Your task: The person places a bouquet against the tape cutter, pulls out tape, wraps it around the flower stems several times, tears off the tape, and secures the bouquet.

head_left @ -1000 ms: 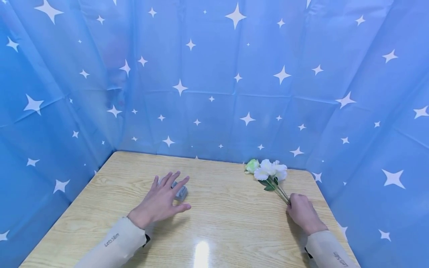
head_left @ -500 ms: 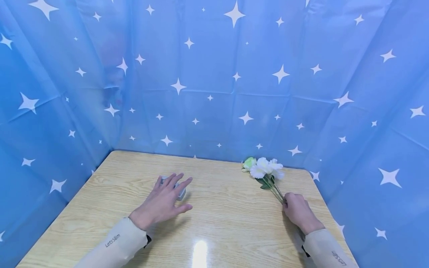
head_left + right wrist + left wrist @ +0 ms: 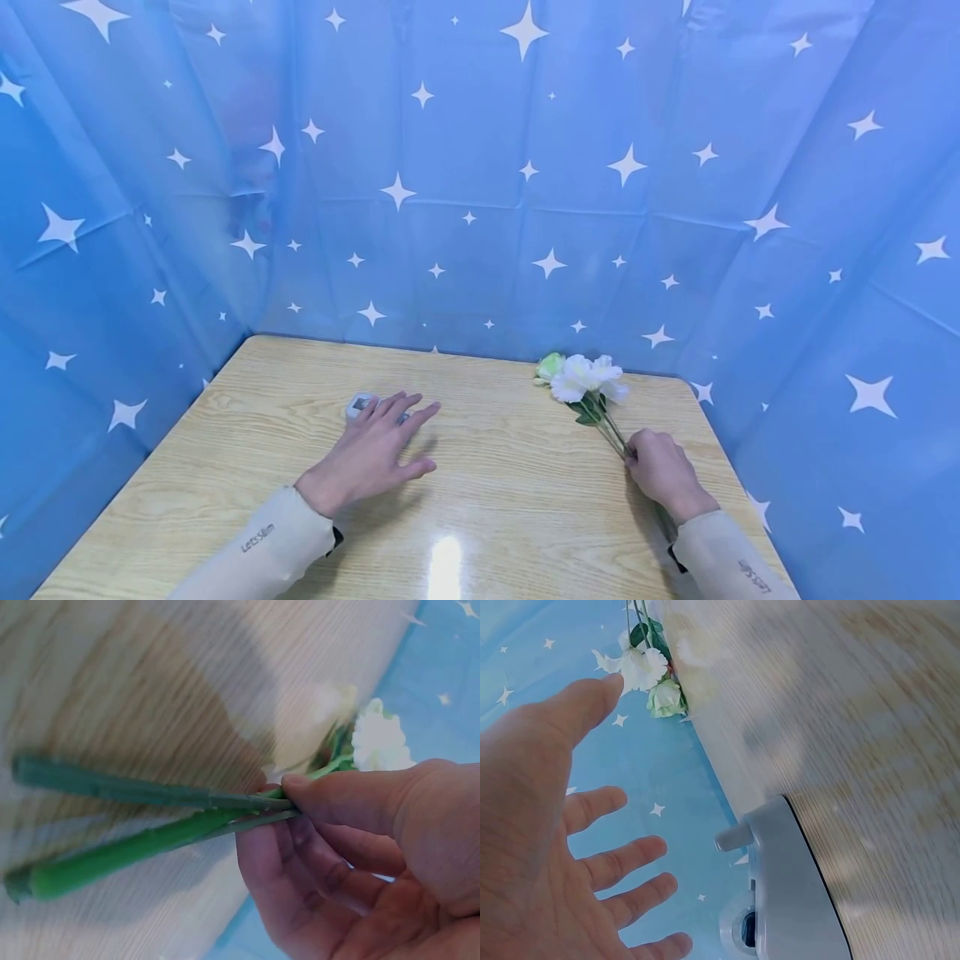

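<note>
My right hand (image 3: 663,471) pinches the stems (image 3: 112,859) of artificial flowers between thumb and fingers. White blooms (image 3: 585,379) and a pale green bud (image 3: 550,365) point toward the far edge, with dark leaves below them. In the right wrist view the cut stem ends spread out behind the grip. My left hand (image 3: 367,458) is spread with straight fingers and holds nothing. Partly hidden behind it in the head view is a small light grey device (image 3: 360,406); the left wrist view shows its smooth body (image 3: 791,877), a short peg and a rounded clear part, apart from my fingers.
Everything is on a light wood-grain table (image 3: 510,500) with a bright reflection near its front. A blue curtain (image 3: 480,167) with white stars surrounds the back and both sides.
The flowers and my right hand have shifted slightly left. My left hand has moved a little to the right, uncovering more of the device's left end. The head view has shifted slightly too.
</note>
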Motion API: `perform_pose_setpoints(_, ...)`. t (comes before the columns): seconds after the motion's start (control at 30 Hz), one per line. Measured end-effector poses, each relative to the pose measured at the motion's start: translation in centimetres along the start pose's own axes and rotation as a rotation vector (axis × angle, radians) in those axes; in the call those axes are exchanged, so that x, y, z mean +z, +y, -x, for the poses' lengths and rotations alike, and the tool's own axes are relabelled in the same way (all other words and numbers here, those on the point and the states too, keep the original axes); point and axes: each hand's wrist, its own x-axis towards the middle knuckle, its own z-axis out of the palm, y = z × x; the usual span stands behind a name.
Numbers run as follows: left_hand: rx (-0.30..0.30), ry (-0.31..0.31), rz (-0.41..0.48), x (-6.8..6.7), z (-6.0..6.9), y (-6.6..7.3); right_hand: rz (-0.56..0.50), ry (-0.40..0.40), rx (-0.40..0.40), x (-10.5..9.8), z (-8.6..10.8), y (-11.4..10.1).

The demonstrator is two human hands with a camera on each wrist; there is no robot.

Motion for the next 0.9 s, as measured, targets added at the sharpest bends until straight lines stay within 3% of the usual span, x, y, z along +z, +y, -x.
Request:
perform_pose_setpoints(0.3, 0.022, 0.004, -0.014, -0.1, 0.0, 0.5, -0.058, 0.040, -0.036, 0.4, 0.2, -1.1)
perform_pose_setpoints(0.9, 0.081, -0.014, -0.003, 0.5, -0.4, 1.8, -0.131, 0.010, -0.084, 1.5, 0.8, -5.1)
